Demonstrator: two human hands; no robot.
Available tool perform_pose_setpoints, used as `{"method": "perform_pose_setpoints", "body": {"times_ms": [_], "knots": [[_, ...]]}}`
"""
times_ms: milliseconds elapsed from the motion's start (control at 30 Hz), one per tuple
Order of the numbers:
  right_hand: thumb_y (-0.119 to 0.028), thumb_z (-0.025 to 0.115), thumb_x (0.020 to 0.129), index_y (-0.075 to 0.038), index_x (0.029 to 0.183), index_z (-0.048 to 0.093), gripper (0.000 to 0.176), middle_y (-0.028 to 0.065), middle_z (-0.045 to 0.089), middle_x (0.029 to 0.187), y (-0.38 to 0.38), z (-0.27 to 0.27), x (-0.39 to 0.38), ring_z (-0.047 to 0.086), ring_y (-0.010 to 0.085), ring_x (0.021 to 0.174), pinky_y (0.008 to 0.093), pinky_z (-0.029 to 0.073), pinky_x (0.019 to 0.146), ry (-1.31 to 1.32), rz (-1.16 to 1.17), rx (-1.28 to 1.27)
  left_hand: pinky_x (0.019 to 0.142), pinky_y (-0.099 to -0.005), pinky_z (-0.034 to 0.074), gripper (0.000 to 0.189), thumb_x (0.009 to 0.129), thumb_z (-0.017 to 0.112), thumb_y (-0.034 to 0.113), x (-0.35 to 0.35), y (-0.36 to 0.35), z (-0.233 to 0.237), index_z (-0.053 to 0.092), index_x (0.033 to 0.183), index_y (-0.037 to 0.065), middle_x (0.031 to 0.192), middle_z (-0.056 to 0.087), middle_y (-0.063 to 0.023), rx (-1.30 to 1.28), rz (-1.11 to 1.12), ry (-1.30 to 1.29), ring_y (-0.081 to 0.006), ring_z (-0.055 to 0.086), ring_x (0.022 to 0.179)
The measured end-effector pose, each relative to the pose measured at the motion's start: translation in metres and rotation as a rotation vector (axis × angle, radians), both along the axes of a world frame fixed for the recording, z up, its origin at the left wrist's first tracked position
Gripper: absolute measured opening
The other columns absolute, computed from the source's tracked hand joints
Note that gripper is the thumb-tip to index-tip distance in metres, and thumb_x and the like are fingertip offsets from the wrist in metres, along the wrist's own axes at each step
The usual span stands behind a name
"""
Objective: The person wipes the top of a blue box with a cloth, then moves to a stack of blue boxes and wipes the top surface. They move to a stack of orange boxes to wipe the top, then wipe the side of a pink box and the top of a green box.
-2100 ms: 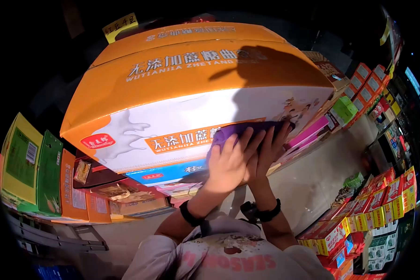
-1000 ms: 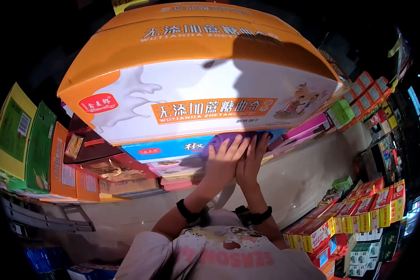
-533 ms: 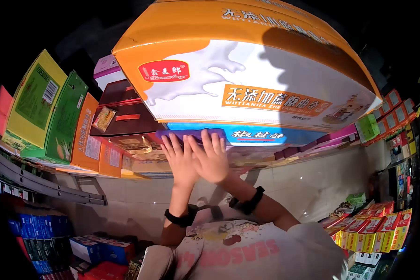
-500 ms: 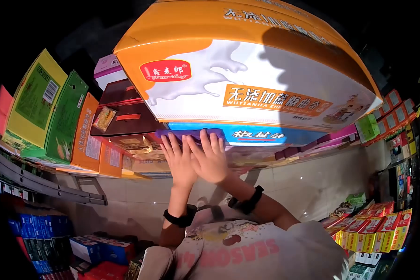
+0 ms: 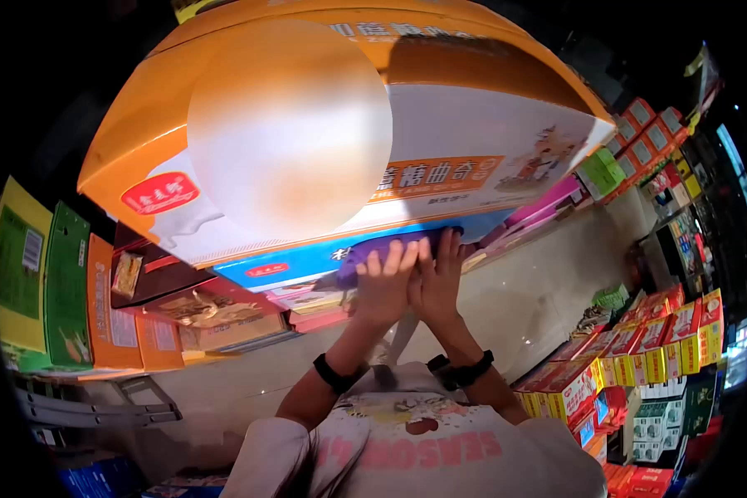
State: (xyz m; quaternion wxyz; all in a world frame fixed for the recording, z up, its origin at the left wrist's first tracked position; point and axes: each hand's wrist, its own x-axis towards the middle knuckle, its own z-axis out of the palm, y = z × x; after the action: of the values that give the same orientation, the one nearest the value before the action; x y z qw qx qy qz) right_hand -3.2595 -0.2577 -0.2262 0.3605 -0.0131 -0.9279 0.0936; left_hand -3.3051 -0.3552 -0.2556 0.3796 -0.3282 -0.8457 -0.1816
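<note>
My left hand (image 5: 383, 286) presses a purple cloth (image 5: 353, 264) against the front of a blue box (image 5: 299, 264), its fingers bent over the fabric. Close beside it, my right hand (image 5: 438, 282) has its fingers stretched upward over the cloth's right part, near the blue box's right end. Directly on the blue box rests a large orange and white carton (image 5: 481, 124) with a red oval logo. A round blurred patch hides the carton's middle.
Yellow (image 5: 21, 266), green (image 5: 65, 290) and orange boxes (image 5: 114, 307) stand at the left above a metal ladder (image 5: 100, 411). Pink boxes (image 5: 548, 207) continue rightward. Red and yellow boxes (image 5: 631, 357) are stacked at lower right, beyond the tiled floor (image 5: 506, 311).
Both hands and the cloth have moved right along the blue box. The right hand's fingers, earlier overlapping the left hand, now stand beside it. The view has shifted, so the cartons appear further left.
</note>
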Motion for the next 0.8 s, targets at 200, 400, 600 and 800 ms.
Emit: {"method": "perform_pose_setpoints", "body": {"times_ms": [200, 400, 600, 800], "knots": [[-0.017, 0.046, 0.081, 0.003, 0.127, 0.036, 0.051, 0.0316, 0.018, 0.137, 0.052, 0.005, 0.021, 0.02, 0.0495, 0.125, 0.0553, 0.021, 0.1, 0.051, -0.029, -0.218, 0.094, -0.0411, 0.028, 0.047, 0.082, 0.048, 0.026, 0.019, 0.048, 0.036, 0.045, 0.128, 0.017, 0.127, 0.044, -0.004, -0.112, -0.15, -0.075, -0.0262, 0.04, 0.113], [-0.018, 0.045, 0.08, 0.005, 0.132, 0.024, 0.061, 0.0358, 0.007, 0.138, 0.023, -0.008, 0.009, 0.01, 0.0556, 0.125, 0.0598, 0.019, 0.099, 0.092, 0.088, -0.29, 0.094, -0.0398, 0.028, 0.048, 0.081, 0.047, 0.022, 0.013, 0.016, 0.034, 0.044, 0.127, 0.013, 0.127, 0.042, -0.0083, -0.05, -0.186, -0.178, -0.0291, 0.039, 0.112], [-0.02, 0.053, 0.076, -0.004, 0.124, 0.043, 0.052, 0.0336, 0.027, 0.129, -0.049, -0.019, -0.021, 0.028, 0.0568, 0.115, 0.0596, 0.028, 0.094, 0.231, 0.247, -0.128, 0.081, -0.0587, 0.036, 0.043, 0.076, 0.055, 0.022, 0.002, -0.054, 0.006, 0.051, 0.118, 0.012, 0.12, 0.042, -0.0131, 0.085, 0.062, 0.031, -0.0451, 0.038, 0.107], [-0.023, 0.053, 0.077, -0.017, 0.122, 0.053, 0.046, 0.0145, 0.04, 0.132, -0.108, -0.009, -0.032, 0.035, 0.0344, 0.119, 0.0523, 0.032, 0.095, 0.18, 0.407, -0.129, 0.095, -0.0603, 0.026, 0.05, 0.079, 0.051, 0.018, 0.002, -0.117, -0.004, 0.042, 0.125, 0.002, 0.133, 0.023, -0.0337, 0.125, 0.259, -0.227, -0.0581, 0.016, 0.121]]}}
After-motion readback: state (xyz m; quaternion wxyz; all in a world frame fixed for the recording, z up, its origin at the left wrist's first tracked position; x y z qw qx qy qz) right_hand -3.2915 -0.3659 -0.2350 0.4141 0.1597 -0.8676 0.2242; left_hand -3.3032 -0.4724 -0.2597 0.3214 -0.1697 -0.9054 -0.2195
